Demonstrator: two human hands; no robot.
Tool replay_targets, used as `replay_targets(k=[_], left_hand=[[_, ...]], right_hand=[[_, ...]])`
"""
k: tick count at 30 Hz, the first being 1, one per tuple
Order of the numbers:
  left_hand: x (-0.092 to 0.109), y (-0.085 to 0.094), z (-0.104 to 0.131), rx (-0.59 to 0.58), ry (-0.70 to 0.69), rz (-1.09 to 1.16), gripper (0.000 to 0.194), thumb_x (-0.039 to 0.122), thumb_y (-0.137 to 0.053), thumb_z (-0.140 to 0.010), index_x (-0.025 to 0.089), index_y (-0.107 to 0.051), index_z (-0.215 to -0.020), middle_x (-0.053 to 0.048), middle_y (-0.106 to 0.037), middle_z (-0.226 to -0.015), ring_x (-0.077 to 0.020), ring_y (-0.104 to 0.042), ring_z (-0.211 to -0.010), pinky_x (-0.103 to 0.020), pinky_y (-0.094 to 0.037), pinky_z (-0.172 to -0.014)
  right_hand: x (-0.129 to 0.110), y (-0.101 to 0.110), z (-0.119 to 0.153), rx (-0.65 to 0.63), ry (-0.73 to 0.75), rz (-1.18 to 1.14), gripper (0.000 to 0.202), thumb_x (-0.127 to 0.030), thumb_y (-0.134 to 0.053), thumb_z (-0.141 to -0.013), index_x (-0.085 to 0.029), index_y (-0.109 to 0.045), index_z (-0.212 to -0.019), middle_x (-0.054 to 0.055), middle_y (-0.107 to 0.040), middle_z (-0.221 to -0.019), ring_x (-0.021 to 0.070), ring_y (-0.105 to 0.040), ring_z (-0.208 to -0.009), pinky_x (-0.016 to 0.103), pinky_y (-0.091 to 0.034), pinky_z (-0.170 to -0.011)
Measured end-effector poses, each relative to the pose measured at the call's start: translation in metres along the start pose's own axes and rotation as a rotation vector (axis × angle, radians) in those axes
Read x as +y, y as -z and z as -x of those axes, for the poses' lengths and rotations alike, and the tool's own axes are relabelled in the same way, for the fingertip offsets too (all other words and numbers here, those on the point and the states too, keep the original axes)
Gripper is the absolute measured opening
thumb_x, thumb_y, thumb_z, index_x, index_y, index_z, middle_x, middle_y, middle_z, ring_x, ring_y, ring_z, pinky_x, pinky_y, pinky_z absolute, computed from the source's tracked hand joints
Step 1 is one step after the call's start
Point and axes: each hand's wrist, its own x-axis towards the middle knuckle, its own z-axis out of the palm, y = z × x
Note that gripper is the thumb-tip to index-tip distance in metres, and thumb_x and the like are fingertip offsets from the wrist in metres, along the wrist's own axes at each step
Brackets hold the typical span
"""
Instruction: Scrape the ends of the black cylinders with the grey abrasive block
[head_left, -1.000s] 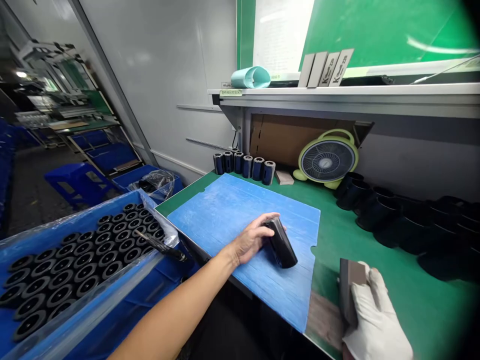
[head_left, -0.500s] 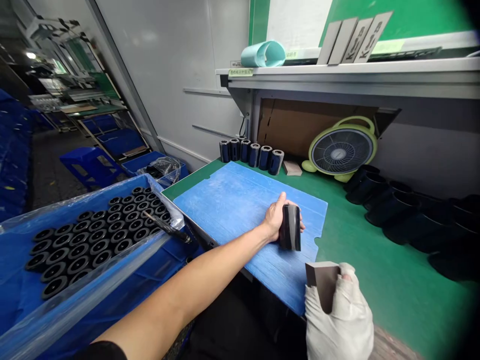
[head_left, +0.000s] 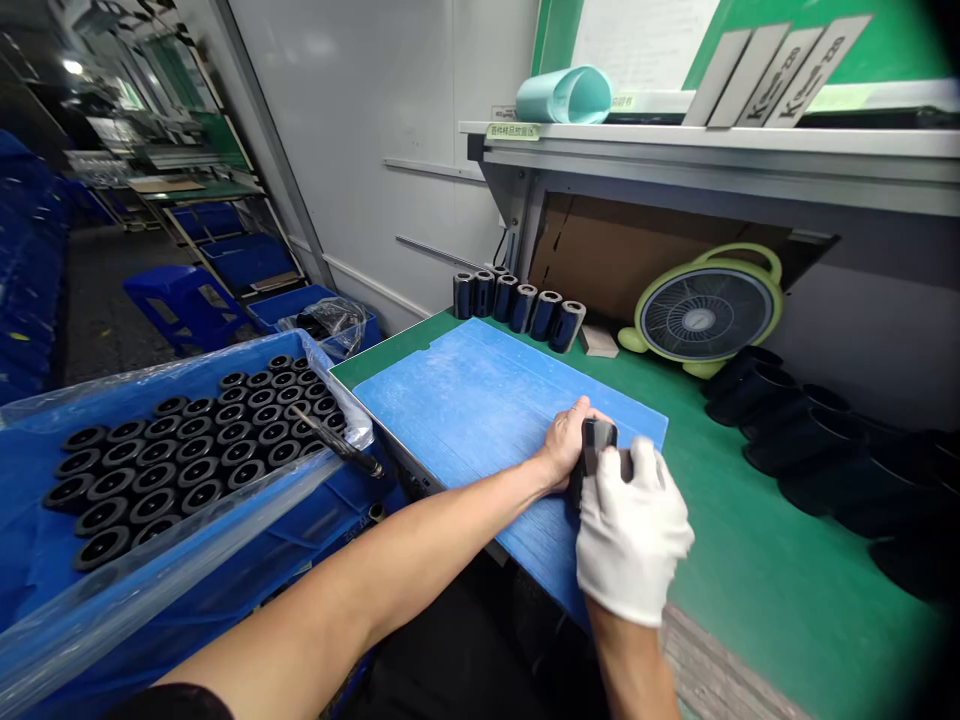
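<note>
My bare left hand [head_left: 564, 446] is wrapped around a glossy black cylinder [head_left: 598, 434], holding it above the blue board [head_left: 480, 400]. Over the cylinder's right side lies my right hand [head_left: 636, 535], in a white glove, its fingers closed on a grey-brown sanding block [head_left: 626, 463]. Most of the block and the lower part of the cylinder are hidden behind the glove. The block appears pressed against the cylinder, though the contact itself is covered.
A blue crate [head_left: 180, 358] lined with plastic holds many upright black cylinders at left. More cylinders [head_left: 525, 308] line the table's back, beside a pale block [head_left: 598, 341] and a green fan [head_left: 701, 315]. Large dark cups [head_left: 821, 440] stand at right, under a shelf [head_left: 720, 155].
My right hand has moved up and left with the block, from the table's front to the cylinder. My left hand keeps its hold. The view has shifted slightly.
</note>
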Motion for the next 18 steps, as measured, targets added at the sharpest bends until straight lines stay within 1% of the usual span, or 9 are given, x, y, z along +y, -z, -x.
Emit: replay_targets(k=[2, 5, 8, 10, 12, 14, 15, 16, 18], left_hand=[[0.001, 0.0, 0.001, 0.001, 0.003, -0.008, 0.064, 0.069, -0.039, -0.097, 0.015, -0.066, -0.075, -0.005, -0.068, -0.067, -0.0164, -0.064, -0.058, -0.028, -0.054, -0.065], [0.003, 0.0, 0.0, -0.043, 0.099, 0.037, 0.064, 0.068, -0.033, -0.098, 0.016, -0.066, -0.08, -0.004, -0.065, -0.061, -0.019, -0.062, -0.053, -0.032, -0.053, -0.061], [0.005, 0.002, -0.001, 0.001, 0.061, 0.0, 0.054, 0.056, -0.041, -0.099, 0.016, -0.069, -0.075, -0.005, -0.069, -0.068, -0.0188, -0.065, -0.067, -0.031, -0.055, -0.076], [0.006, 0.002, -0.001, 0.022, 0.045, 0.003, 0.051, 0.052, -0.044, -0.099, 0.016, -0.07, -0.074, -0.005, -0.07, -0.072, -0.019, -0.066, -0.074, -0.03, -0.054, -0.083], [0.006, 0.002, 0.0, 0.005, 0.063, 0.027, 0.055, 0.056, -0.04, -0.099, 0.016, -0.07, -0.075, -0.005, -0.069, -0.068, -0.0205, -0.066, -0.071, -0.032, -0.055, -0.079], [0.004, 0.002, 0.0, -0.022, 0.088, 0.054, 0.056, 0.059, -0.04, -0.098, 0.017, -0.069, -0.076, -0.005, -0.067, -0.065, -0.0213, -0.066, -0.067, -0.033, -0.055, -0.074], [0.004, 0.003, 0.0, -0.026, 0.093, 0.062, 0.052, 0.058, -0.043, -0.097, 0.018, -0.069, -0.077, -0.005, -0.068, -0.067, -0.0212, -0.066, -0.067, -0.033, -0.055, -0.073], [0.003, 0.003, 0.001, -0.027, 0.093, 0.069, 0.046, 0.055, -0.047, -0.096, 0.019, -0.069, -0.08, -0.005, -0.07, -0.069, -0.021, -0.067, -0.069, -0.032, -0.055, -0.073], [0.002, 0.004, 0.001, -0.029, 0.091, 0.069, 0.039, 0.053, -0.052, -0.094, 0.019, -0.069, -0.084, -0.005, -0.071, -0.07, -0.0211, -0.068, -0.069, -0.031, -0.056, -0.07]], right_hand=[[-0.001, 0.002, -0.004, -0.009, 0.009, 0.032, 0.027, -0.033, -0.043, -0.108, -0.02, -0.065, -0.117, 0.013, -0.06, -0.129, 0.0266, -0.057, -0.114, 0.035, -0.039, -0.075], [-0.003, 0.002, -0.004, -0.03, 0.05, 0.065, 0.027, -0.031, -0.042, -0.108, -0.023, -0.065, -0.117, 0.011, -0.06, -0.13, 0.025, -0.056, -0.111, 0.034, -0.034, -0.069], [-0.005, 0.004, -0.016, -0.023, 0.003, 0.084, 0.028, -0.034, -0.041, -0.108, -0.021, -0.065, -0.112, 0.01, -0.061, -0.122, 0.0249, -0.055, -0.109, 0.035, -0.032, -0.069], [-0.007, 0.005, -0.02, -0.023, -0.003, 0.077, 0.03, -0.036, -0.04, -0.108, -0.021, -0.065, -0.114, 0.01, -0.061, -0.118, 0.0249, -0.054, -0.108, 0.035, -0.031, -0.069], [-0.009, 0.007, -0.019, -0.006, 0.043, 0.034, 0.032, -0.034, -0.039, -0.108, -0.021, -0.065, -0.12, 0.011, -0.06, -0.122, 0.0247, -0.054, -0.107, 0.034, -0.031, -0.067], [-0.01, 0.004, -0.024, 0.023, 0.067, -0.036, 0.034, -0.03, -0.037, -0.107, -0.021, -0.067, -0.12, 0.013, -0.061, -0.125, 0.0247, -0.055, -0.104, 0.033, -0.03, -0.066], [-0.008, 0.001, -0.034, 0.007, 0.013, -0.058, 0.035, -0.029, -0.036, -0.107, -0.019, -0.069, -0.112, 0.013, -0.061, -0.116, 0.0242, -0.055, -0.099, 0.033, -0.03, -0.067], [-0.005, -0.002, -0.05, 0.018, -0.024, -0.119, 0.038, -0.033, -0.036, -0.107, -0.018, -0.071, -0.106, 0.013, -0.061, -0.109, 0.0239, -0.055, -0.095, 0.033, -0.03, -0.067], [0.01, -0.008, -0.091, 0.049, -0.035, -0.194, 0.048, -0.042, -0.032, -0.109, -0.018, -0.073, -0.1, 0.011, -0.061, -0.107, 0.021, -0.056, -0.088, 0.033, -0.035, -0.069]])
